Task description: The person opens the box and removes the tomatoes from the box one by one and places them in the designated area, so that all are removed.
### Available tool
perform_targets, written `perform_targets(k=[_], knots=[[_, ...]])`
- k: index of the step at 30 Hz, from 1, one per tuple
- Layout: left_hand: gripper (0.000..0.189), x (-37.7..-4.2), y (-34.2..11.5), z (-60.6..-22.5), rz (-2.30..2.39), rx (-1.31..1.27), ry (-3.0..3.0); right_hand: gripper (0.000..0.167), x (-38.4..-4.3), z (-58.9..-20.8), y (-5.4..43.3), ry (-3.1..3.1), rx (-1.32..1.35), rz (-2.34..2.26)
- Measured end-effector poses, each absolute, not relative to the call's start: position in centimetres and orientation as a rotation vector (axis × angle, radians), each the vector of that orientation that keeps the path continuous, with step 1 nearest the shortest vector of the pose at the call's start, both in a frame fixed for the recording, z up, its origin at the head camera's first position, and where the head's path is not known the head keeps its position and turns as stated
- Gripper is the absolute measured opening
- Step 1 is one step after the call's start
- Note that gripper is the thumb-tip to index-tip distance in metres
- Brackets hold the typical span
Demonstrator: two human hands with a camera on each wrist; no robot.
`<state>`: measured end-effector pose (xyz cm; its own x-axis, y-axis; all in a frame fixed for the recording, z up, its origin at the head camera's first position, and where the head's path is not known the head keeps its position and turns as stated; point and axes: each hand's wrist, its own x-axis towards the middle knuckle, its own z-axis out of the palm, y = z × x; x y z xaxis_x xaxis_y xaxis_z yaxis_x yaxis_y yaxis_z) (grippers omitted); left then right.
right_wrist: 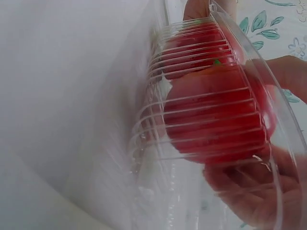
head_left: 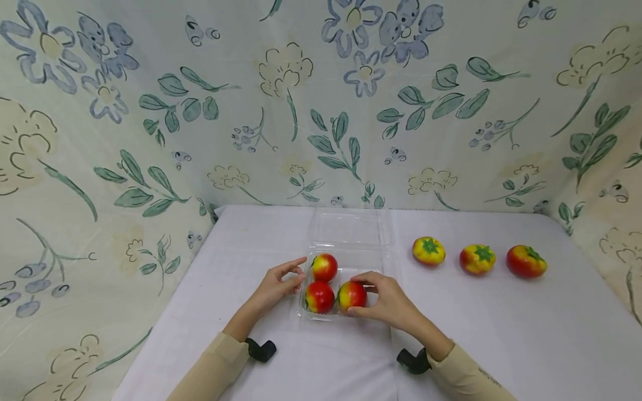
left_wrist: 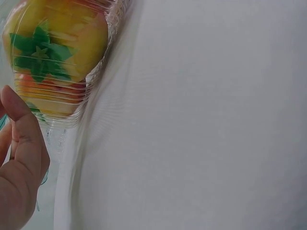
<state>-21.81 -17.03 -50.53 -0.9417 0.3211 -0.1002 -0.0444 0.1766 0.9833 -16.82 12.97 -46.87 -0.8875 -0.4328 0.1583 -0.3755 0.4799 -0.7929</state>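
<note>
My right hand (head_left: pixel 388 301) grips a red-and-yellow tomato (head_left: pixel 353 295) inside the near right part of a clear plastic box (head_left: pixel 346 318). In the right wrist view, its fingers and thumb sit around this tomato (right_wrist: pixel 216 120), seen through the ribbed wall. Two more tomatoes fill the box's left side, one far (head_left: pixel 325 268) and one near (head_left: pixel 319 297). Beside the left rim, my left hand (head_left: pixel 278 285) has its fingers loosely bent; firm contact cannot be made out. The left wrist view shows the hand (left_wrist: pixel 21 158) next to the box, with a green calyx (left_wrist: pixel 41 53) behind the plastic.
The box's clear lid (head_left: pixel 348 228) lies folded back at the far side. To the right stand three tomatoes in a row: left (head_left: pixel 428 251), middle (head_left: pixel 477 259) and right (head_left: pixel 526 262). A white cloth (head_left: pixel 466 323) covers the table, with a floral curtain (head_left: pixel 311 111) behind.
</note>
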Motion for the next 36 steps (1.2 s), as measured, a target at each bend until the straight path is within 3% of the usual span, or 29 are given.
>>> perform_targets(k=[36], knots=[[0.053,-21.6,-17.0,-50.2,1.833,0.278,2.170,0.057,-17.3,-46.1,15.2,2.603,-0.628,-1.684]])
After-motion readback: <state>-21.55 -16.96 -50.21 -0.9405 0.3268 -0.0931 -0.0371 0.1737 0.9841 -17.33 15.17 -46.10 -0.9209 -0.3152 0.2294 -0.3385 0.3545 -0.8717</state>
